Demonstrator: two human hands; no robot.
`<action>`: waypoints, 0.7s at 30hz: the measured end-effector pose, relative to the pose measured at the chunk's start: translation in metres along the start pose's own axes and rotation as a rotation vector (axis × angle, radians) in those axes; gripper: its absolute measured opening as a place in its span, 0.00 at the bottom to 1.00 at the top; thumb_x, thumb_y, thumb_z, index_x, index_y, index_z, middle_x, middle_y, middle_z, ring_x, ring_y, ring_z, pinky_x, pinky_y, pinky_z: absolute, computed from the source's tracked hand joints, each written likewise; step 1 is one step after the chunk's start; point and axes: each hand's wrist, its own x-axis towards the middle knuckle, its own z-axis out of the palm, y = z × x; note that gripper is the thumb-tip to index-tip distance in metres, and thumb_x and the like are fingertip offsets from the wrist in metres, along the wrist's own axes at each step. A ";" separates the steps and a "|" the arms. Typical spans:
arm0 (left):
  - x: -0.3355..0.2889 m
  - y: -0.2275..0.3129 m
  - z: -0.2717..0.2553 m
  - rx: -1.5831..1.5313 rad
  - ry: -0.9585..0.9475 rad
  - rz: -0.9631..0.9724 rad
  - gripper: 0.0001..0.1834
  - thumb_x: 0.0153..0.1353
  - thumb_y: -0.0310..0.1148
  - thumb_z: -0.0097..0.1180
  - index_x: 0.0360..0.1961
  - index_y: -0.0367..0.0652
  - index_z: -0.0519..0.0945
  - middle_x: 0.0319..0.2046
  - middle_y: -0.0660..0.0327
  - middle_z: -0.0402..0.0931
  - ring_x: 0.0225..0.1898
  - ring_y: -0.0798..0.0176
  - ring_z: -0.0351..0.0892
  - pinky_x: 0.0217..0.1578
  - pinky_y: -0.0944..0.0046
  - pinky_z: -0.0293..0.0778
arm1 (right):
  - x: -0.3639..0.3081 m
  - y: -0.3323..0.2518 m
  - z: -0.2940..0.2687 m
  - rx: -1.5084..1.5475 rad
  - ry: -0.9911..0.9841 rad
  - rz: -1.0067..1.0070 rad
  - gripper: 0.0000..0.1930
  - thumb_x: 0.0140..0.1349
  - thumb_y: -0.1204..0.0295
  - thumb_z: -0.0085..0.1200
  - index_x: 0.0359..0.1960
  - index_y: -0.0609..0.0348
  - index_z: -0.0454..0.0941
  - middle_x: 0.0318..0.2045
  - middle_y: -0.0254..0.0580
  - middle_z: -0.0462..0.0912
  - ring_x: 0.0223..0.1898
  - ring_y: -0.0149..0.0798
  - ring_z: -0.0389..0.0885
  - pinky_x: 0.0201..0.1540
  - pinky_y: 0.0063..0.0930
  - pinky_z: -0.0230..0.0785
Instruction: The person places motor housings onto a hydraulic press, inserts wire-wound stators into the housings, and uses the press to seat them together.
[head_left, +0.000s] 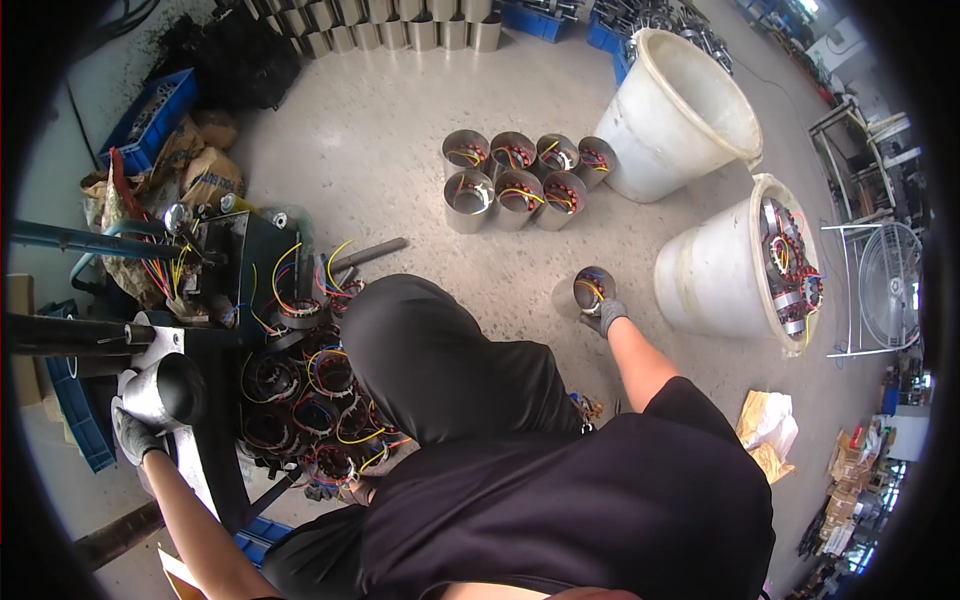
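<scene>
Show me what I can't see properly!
All in the head view:
Shiny cylinder by the left hand: its deep inside, too dark.
Wired cylinder at the right hand: its bottom, in shadow behind wires.
Lower white bucket: what lies deeper, hidden by coils on top.
Stacked cylinders: cut off by the top edge.
Far-right clutter: too small.

Detail inside the tube (147,400) at the left hand (137,438) is obscured, and stacked cans (423,35) are cropped at the top.

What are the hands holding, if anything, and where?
The right hand holds the wired cylinder near its rim. The left hand touches the outer side of the bare cylinder; a firm hold cannot be told.
</scene>
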 end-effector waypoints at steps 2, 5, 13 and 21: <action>0.011 0.009 -0.053 -0.103 0.025 0.069 0.36 0.75 0.58 0.45 0.70 0.38 0.72 0.62 0.51 0.78 0.59 0.49 0.80 0.58 0.54 0.79 | -0.010 -0.026 0.069 0.545 0.093 0.044 0.22 0.60 0.86 0.57 0.56 0.53 0.77 0.45 0.56 0.82 0.47 0.63 0.85 0.45 0.55 0.86; 0.015 -0.013 -0.001 -0.133 -0.076 0.021 0.35 0.76 0.56 0.44 0.70 0.37 0.71 0.62 0.52 0.78 0.59 0.51 0.80 0.58 0.55 0.79 | 0.016 -0.080 0.023 0.570 0.329 -0.139 0.19 0.74 0.51 0.48 0.54 0.47 0.80 0.48 0.56 0.85 0.37 0.61 0.86 0.34 0.60 0.83; 0.060 -0.002 -0.071 -0.028 -0.014 0.121 0.35 0.77 0.57 0.42 0.64 0.34 0.77 0.54 0.53 0.84 0.51 0.53 0.85 0.53 0.58 0.82 | 0.054 -0.170 0.103 0.470 0.400 -0.189 0.23 0.66 0.49 0.58 0.51 0.53 0.83 0.44 0.49 0.85 0.37 0.51 0.85 0.36 0.54 0.79; 0.061 -0.012 -0.078 0.011 -0.015 0.175 0.33 0.78 0.56 0.38 0.68 0.39 0.73 0.58 0.51 0.81 0.55 0.52 0.83 0.56 0.56 0.80 | 0.001 -0.197 0.131 0.444 0.290 -0.481 0.16 0.56 0.60 0.64 0.41 0.59 0.84 0.32 0.41 0.83 0.28 0.41 0.81 0.29 0.42 0.75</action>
